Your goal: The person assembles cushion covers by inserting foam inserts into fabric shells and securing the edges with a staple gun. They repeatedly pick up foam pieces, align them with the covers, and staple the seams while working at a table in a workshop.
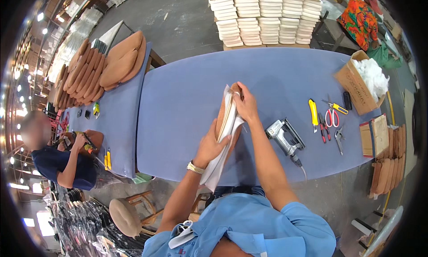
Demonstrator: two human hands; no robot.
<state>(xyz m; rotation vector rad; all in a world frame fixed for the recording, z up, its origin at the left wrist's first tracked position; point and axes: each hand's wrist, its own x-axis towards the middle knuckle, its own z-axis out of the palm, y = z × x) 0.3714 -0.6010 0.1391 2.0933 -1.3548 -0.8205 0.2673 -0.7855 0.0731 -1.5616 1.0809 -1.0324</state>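
Over the middle of the blue-covered table point(187, 105) I hold a brown upholstered pad point(228, 109), tilted up on its edge, with loose white cloth point(216, 170) hanging along it toward me. My left hand point(212, 145) grips its near part, thumb over the white cloth. At the far end, my right hand point(246, 104) is closed around the upper edge. A silver staple gun point(285, 137) with an air hose lies on the table to the right of my right forearm.
Right on the table: a yellow cutter point(313, 112), red-handled scissors point(331, 118), pliers point(324, 127), a screwdriver point(339, 109) and a carton of white stuffing point(356, 87). Brown pads point(89, 72) are stacked left, where a co-worker point(64, 156) works. White pads point(267, 20) stand beyond.
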